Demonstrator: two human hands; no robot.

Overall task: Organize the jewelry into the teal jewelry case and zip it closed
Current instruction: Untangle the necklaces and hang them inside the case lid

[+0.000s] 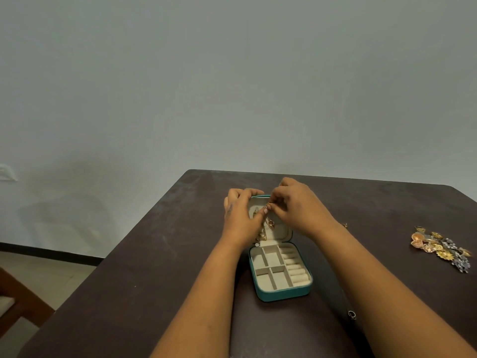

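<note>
The teal jewelry case [284, 294] lies open in the middle of the dark table, its cream compartments and ring rolls bare. Its lid [282, 229] stands up at the far side with gold pieces hanging inside, among them a gold pendant [271, 224]. My left hand [241, 219] holds the lid's left edge and pinches a thin gold chain near the lid's top. My right hand [296, 206] pinches the same gold chain [267, 204] from the right. A pile of gold and silver jewelry [441, 248] lies far right on the table.
The dark brown table [154, 267] ends at a pale wall behind. A small ring [351, 314] lies on the table under my right forearm, and a tiny gold piece [345, 225] lies beyond my right wrist. Part of a wooden chair [18, 295] shows at the lower left.
</note>
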